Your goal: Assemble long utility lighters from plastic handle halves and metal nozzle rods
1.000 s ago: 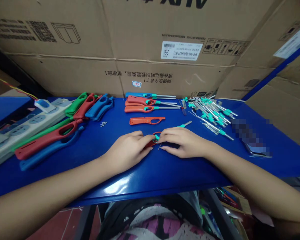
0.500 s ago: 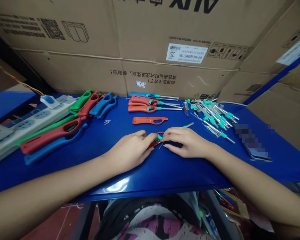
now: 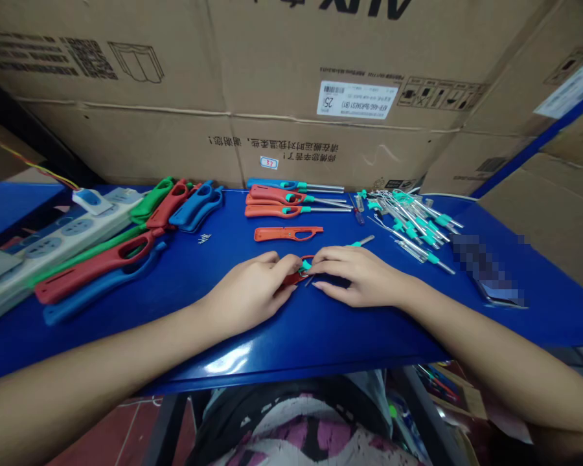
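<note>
My left hand [image 3: 255, 288] is closed round a red lighter shell [image 3: 294, 278], most of it hidden under the fingers. Just to its right, my right hand [image 3: 354, 275] has its fingertips pressed on a small teal piece [image 3: 306, 265] at the shell. A metal tube with a teal collar [image 3: 363, 241] shows behind the right hand. Behind both hands lies an orange shell half [image 3: 288, 233]. Farther back are red lighters [image 3: 272, 211] and a blue one [image 3: 274, 184] with metal tubes.
Green, red and blue shells [image 3: 97, 265] lie at the left beside a white power strip [image 3: 78, 226]. Small metal pins [image 3: 204, 239] are near them. A pile of tubes with teal parts [image 3: 412, 220] and a dark phone [image 3: 490, 272] are at the right. A cardboard box [image 3: 175, 136] stands behind.
The view has shifted slightly. Both hands keep nearly the same pose at the red shell, with only small finger movement.
</note>
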The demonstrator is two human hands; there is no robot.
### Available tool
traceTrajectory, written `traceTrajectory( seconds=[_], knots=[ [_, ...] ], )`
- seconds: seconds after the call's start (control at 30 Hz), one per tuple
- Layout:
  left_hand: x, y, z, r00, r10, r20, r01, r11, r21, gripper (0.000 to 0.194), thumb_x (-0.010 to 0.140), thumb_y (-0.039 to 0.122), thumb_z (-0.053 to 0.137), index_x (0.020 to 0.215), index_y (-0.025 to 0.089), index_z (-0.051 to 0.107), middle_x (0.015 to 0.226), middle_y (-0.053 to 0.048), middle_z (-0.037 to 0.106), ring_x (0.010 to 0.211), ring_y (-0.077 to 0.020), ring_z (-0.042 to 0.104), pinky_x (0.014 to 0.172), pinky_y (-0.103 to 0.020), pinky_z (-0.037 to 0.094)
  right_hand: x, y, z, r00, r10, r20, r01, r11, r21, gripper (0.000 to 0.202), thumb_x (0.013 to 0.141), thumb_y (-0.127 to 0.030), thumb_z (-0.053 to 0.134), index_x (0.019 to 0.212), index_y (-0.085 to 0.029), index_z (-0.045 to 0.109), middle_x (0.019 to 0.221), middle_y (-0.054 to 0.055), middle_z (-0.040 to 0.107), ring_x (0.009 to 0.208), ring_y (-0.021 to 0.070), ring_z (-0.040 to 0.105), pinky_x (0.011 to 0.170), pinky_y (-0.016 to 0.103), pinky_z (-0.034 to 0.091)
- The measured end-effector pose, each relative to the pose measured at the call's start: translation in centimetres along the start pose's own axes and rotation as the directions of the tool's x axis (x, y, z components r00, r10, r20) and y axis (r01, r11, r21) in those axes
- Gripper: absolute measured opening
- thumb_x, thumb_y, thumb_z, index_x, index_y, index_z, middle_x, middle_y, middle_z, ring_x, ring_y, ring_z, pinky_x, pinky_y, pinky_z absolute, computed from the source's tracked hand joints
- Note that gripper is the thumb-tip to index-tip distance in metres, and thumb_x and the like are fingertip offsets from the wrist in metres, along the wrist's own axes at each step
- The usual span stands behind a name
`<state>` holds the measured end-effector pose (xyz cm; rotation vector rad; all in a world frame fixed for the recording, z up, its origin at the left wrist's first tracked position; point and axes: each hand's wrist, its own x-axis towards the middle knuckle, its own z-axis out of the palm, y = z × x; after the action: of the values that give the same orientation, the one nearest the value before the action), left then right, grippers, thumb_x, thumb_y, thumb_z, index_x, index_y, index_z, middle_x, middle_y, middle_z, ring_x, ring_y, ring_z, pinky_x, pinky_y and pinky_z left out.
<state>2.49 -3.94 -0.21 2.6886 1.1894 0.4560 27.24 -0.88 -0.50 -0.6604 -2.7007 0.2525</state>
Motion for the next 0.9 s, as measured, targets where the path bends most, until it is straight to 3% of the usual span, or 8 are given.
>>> traceTrajectory(
  seconds=[0.27, 0.5, 0.67, 0.9],
  knots=[
    [0.04, 0.03, -0.1, 1.0, 0.002, 0.016, -0.002, 1.0, 0.017, 0.022, 0.095, 0.025, 0.057, 0.116, 0.02, 0.059, 0.099, -0.008, 0.069, 0.095, -0.0239, 0.068, 0.08, -0.034, 0.056, -0.01, 0.22, -0.05, 1.0, 0.016, -0.021, -0.014, 0.996, 0.093, 0.02, 0.095, -0.026, 0.057, 0.111, -0.019, 0.066, 0.109, 0.009, 0.069, 0.098, 0.0195, 0.068, 0.085, 0.033, 0.055],
    [0.11, -0.14, 0.0, 0.998, 0.052, 0.031, -0.052, 0.999, 0.003, 0.024, 0.096, 0.02, 0.057, 0.117, 0.019, 0.067, 0.089, -0.006, 0.07, 0.09, -0.0232, 0.065, 0.074, -0.032, 0.055, 0.09, 0.08, 0.07, 1.0, 0.025, 0.004, -0.025, 0.998, 0.052, 0.023, 0.096, -0.029, 0.056, 0.114, -0.02, 0.067, 0.111, 0.009, 0.068, 0.099, 0.0204, 0.067, 0.084, 0.034, 0.055],
    [0.17, -0.29, 0.17, 0.987, 0.158, -0.012, -0.158, 0.987, -0.022, 0.025, 0.097, 0.018, 0.055, 0.117, 0.018, 0.07, 0.102, -0.006, 0.074, 0.093, -0.0216, 0.065, 0.085, -0.035, 0.054, 0.04, 0.16, -0.18, 0.999, 0.015, -0.034, -0.011, 0.994, 0.112, 0.02, 0.096, -0.026, 0.056, 0.111, -0.018, 0.066, 0.108, 0.008, 0.069, 0.098, 0.019, 0.067, 0.086, 0.033, 0.055],
    [0.19, -0.42, 0.4, 0.982, 0.188, -0.026, -0.187, 0.982, 0.037, 0.025, 0.098, 0.019, 0.053, 0.115, 0.018, 0.071, 0.107, -0.008, 0.074, 0.096, -0.0232, 0.065, 0.087, -0.037, 0.054, 0.1, 0.07, -0.05, 0.999, 0.03, -0.016, -0.029, 0.996, 0.083, 0.021, 0.095, -0.027, 0.057, 0.111, -0.018, 0.067, 0.108, 0.008, 0.07, 0.097, 0.0196, 0.068, 0.085, 0.033, 0.055]
  ],
)
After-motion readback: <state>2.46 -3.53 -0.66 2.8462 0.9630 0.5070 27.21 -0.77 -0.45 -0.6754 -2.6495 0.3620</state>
